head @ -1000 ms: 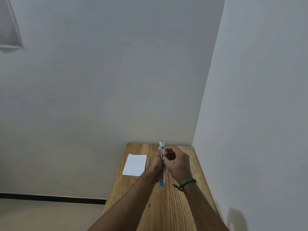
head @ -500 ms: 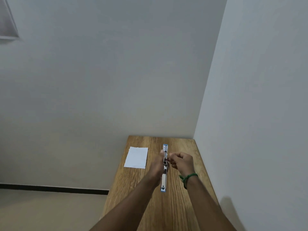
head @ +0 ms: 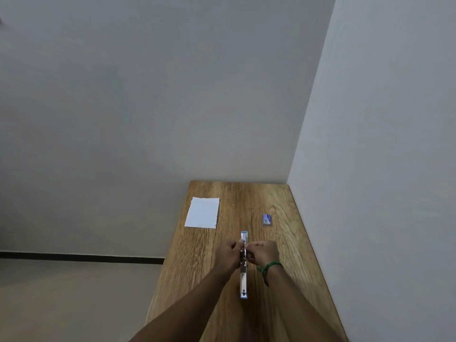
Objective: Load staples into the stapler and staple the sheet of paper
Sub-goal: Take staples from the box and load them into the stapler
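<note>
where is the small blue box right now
In the head view, the small blue box lies right of centre on the wooden table, just beyond the right hand and the stapler.

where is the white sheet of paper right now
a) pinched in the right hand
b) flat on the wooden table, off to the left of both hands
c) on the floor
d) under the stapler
b: the white sheet of paper lies flat on the wooden table, apart from the left hand and the right hand, which are both on the blue and silver stapler.
</note>
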